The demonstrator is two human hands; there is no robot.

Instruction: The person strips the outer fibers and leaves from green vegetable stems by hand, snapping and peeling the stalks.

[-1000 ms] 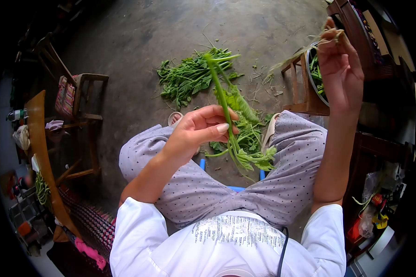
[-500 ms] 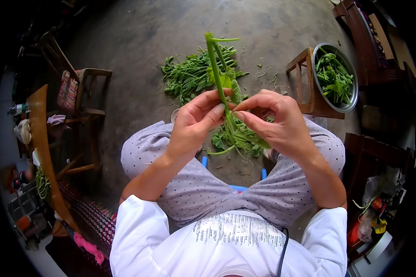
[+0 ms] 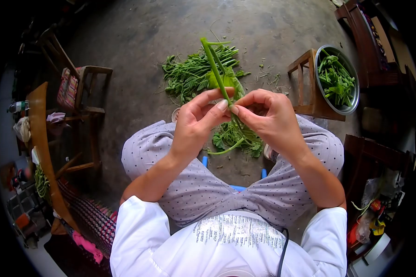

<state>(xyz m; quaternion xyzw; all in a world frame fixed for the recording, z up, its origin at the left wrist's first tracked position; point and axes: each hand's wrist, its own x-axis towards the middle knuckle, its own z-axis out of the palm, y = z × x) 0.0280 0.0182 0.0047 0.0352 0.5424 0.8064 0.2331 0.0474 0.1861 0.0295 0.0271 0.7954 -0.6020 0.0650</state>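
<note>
My left hand [image 3: 196,119] pinches a thick green vine shoot [image 3: 213,60] between thumb and fingers, and the shoot slants up and away with a side stalk near its tip. Close beside it, my right hand [image 3: 275,119] has thumb and forefinger pressed together on the same shoot, just below the left fingertips. A pale green leaf hangs behind the fingers. On the floor past the hands lies a pile of green shoots [image 3: 187,76]. Between the feet is a smaller heap of leaves and stalks [image 3: 231,138], partly hidden by the hands.
At right, a metal basin [image 3: 357,94] of cut green stems rests on a wooden stool [image 3: 305,81]. A wooden chair [image 3: 85,92] stands at left near a wooden table edge [image 3: 39,120]. Scraps of greens dot the concrete floor [image 3: 138,41].
My right hand has drawn in a little, its fingertips now against the shoot at my left fingers. The shoot's top has tipped slightly left and down.
</note>
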